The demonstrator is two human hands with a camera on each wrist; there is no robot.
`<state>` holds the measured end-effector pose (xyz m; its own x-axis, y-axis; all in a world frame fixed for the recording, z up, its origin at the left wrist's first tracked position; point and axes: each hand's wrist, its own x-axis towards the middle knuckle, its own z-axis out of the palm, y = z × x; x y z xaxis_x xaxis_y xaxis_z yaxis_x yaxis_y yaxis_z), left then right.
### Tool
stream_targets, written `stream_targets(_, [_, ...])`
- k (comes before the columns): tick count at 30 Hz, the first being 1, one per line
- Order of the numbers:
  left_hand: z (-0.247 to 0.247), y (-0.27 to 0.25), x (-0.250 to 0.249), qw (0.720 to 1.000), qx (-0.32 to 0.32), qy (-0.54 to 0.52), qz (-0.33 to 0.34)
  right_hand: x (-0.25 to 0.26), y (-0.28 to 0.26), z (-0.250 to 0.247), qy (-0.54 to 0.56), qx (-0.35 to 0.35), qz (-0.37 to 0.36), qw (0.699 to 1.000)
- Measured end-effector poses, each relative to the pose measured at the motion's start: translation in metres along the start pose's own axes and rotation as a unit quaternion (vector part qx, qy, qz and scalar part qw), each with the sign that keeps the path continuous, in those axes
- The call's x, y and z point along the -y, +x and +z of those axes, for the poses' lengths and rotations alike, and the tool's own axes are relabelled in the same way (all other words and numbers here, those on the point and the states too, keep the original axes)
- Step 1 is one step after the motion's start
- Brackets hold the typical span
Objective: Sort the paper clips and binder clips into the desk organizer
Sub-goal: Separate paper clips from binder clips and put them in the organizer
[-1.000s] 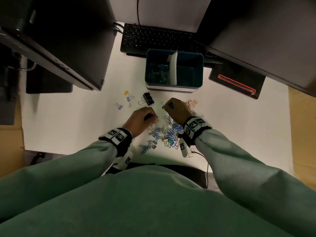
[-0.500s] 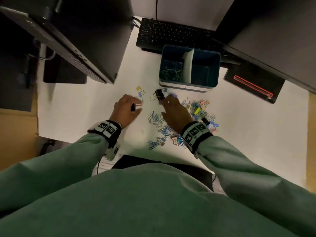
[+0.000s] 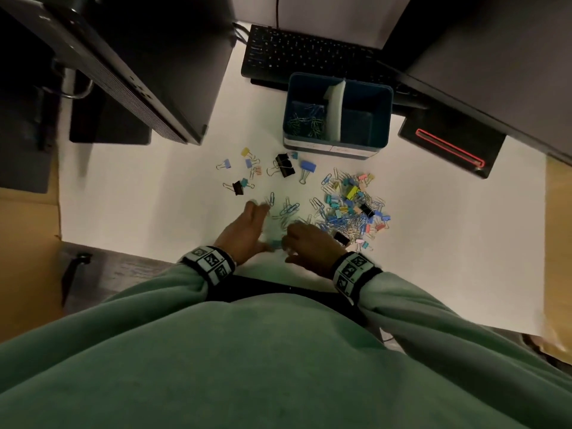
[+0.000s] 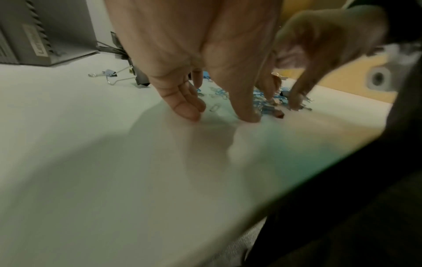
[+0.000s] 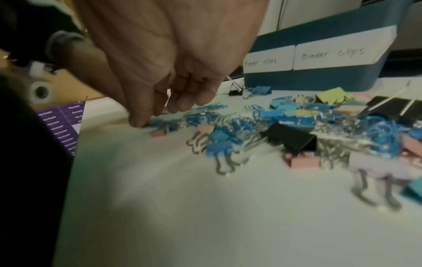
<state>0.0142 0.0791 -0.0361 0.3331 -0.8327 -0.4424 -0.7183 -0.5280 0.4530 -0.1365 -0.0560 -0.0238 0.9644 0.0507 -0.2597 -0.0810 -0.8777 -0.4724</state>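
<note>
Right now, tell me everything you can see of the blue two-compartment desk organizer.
The blue plastic desk organizer is a rounded-corner rectangular tub standing upright on the white desk, in front of the black keyboard. A pale divider splits it in two. The left compartment holds coloured paper clips; the right looks empty. Two white front labels read "Paper clips" and "Binder clips". Neither hand touches it.

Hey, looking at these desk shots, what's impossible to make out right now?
- Whether the left hand or right hand pinches a paper clip: motion blur in all three views.
- The binder-clip compartment of the desk organizer: too dark in the head view to tell if anything is inside.
- Number of clips in the pile: too small and tangled.
</note>
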Motion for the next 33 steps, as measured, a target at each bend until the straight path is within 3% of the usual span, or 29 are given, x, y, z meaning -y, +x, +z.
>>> stream_targets(5, [-0.008,0.023,-0.01,0.999,-0.018,-0.032,0.0,-0.009,-0.012,0.01,-0.03,-0.018,0.002,0.999])
stream_targets(11, [-0.014,0.034,-0.026,0.999,0.004,-0.041,0.0,-0.036,-0.041,0.001,-0.09,-0.017,0.012,0.996])
stream_targets(15, [-0.018,0.043,-0.03,0.999,0.025,-0.02,-0.003,-0.031,-0.028,-0.021,-0.004,-0.06,0.126,0.99])
stream_targets(20, [-0.017,0.043,-0.02,0.999,0.005,-0.027,0.018,-0.019,0.022,-0.026,0.052,-0.023,0.222,0.973])
stream_targets(26, [-0.02,0.036,-0.004,0.999,-0.02,-0.044,0.013,-0.027,0.035,-0.013,0.029,-0.044,0.199,0.979])
stream_targets(29, [-0.029,0.034,-0.004,0.996,-0.023,-0.086,0.016,-0.04,0.026,-0.015,0.098,-0.063,0.21,0.971])
stream_targets(33, [-0.059,0.035,-0.024,0.979,-0.04,-0.198,0.006,-0.054,0.007,-0.03,0.233,-0.086,0.259,0.933])
